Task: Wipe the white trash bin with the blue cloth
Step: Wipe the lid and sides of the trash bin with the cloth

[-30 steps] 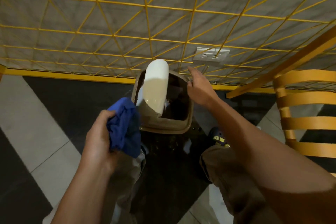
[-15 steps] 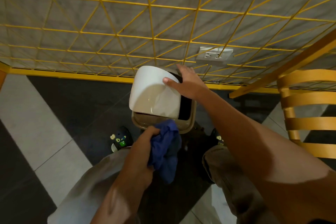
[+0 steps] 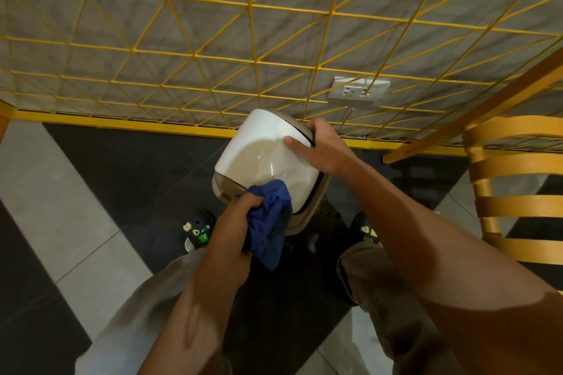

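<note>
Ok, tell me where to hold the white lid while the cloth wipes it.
Grip the white lid at its far right edge, from the right: thumb on top, fingers over the bin rim, as the right hand does. Its dome is smooth, and the blue cloth in the left hand covers the near edge.

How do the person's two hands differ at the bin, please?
The left hand grips the bunched blue cloth; the right hand holds no cloth. The left is at the near edge of the white trash bin; the right clasps its far-right rim, thumb on the lid. Both are at the bin.
</note>
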A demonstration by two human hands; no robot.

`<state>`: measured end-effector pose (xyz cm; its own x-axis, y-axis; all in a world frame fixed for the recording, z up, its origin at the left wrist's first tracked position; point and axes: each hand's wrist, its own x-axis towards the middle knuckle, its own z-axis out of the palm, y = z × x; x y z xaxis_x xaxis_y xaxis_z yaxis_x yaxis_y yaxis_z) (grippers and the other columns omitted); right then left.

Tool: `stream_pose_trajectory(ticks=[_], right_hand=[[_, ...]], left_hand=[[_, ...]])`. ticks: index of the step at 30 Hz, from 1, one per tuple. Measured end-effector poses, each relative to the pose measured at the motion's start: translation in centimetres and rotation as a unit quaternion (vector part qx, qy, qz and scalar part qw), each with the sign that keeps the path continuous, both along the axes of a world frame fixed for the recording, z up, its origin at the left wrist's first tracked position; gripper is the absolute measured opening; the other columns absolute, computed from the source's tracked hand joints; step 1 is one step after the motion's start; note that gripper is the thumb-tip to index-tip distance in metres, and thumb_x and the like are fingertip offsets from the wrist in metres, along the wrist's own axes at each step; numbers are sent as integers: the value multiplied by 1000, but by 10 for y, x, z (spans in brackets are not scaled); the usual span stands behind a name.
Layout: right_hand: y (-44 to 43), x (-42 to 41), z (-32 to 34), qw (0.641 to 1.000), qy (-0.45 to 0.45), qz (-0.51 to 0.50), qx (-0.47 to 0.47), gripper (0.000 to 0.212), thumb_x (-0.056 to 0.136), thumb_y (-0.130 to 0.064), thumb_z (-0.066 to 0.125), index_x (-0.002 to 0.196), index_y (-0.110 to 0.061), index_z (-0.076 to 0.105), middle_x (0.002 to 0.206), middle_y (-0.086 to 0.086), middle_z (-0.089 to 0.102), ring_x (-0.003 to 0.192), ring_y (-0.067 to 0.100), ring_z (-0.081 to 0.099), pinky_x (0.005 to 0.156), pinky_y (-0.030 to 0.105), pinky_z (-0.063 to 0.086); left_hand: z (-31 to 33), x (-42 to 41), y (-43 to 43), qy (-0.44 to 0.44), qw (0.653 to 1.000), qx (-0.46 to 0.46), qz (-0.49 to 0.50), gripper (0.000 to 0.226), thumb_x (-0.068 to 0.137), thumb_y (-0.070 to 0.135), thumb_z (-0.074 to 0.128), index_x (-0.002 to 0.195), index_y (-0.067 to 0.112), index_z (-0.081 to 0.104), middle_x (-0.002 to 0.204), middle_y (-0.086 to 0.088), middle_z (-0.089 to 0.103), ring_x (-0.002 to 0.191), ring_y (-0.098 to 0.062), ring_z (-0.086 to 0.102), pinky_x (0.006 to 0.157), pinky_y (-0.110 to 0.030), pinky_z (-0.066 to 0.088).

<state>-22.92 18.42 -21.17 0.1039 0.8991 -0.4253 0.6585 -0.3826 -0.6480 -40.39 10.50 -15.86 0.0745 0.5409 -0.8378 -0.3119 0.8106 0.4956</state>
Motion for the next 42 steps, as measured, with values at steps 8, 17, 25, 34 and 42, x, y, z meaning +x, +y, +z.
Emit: stream_pose_trajectory(ticks=[8, 17, 25, 34, 42], right_hand=[[-30, 14, 1, 999, -17, -36, -21, 58, 90, -50, 48, 138, -17, 40, 136, 10, 38, 124, 26, 44, 102, 36, 37], [-84, -3, -1, 988, 28, -151, -11, 60, 88, -46, 54, 135, -12, 38, 126, 6, 36, 115, 24, 48, 98, 38, 46], [-117, -20, 4, 967, 75, -244, -21, 63, 88, -44, 56, 139, -14, 34, 131, 4, 30, 114, 19, 44, 90, 27, 44], [-120, -17, 6, 968, 70, -238, -34, 67, 87, -45, 56, 141, -15, 29, 136, 7, 29, 120, 24, 44, 99, 37, 47], [-125, -6, 33, 968, 71, -240, -27, 68, 89, -42, 55, 145, -18, 26, 142, 9, 28, 128, 26, 40, 105, 39, 39]], left_hand=[[-2, -22, 21, -40, 998, 48, -14, 19, 91, 17, 45, 85, 12, 63, 69, 0, 69, 63, -10, 66, 50, -16, 52], [-3, -41, 47, -57, 989, 58, -125, 26, 90, 19, 45, 73, 12, 64, 66, -2, 67, 54, -11, 64, 45, -16, 48], [-9, -39, 44, -66, 984, 76, -149, 34, 90, 16, 45, 64, 12, 67, 66, -2, 66, 59, -9, 64, 50, -15, 49], [-10, -34, 40, -38, 982, 60, -173, 22, 90, 18, 43, 80, 10, 61, 82, -7, 61, 71, -13, 60, 63, -22, 47], [18, -37, 24, -75, 988, 107, -84, 27, 88, 26, 48, 106, 10, 63, 108, -11, 63, 97, -21, 61, 81, -30, 51]])
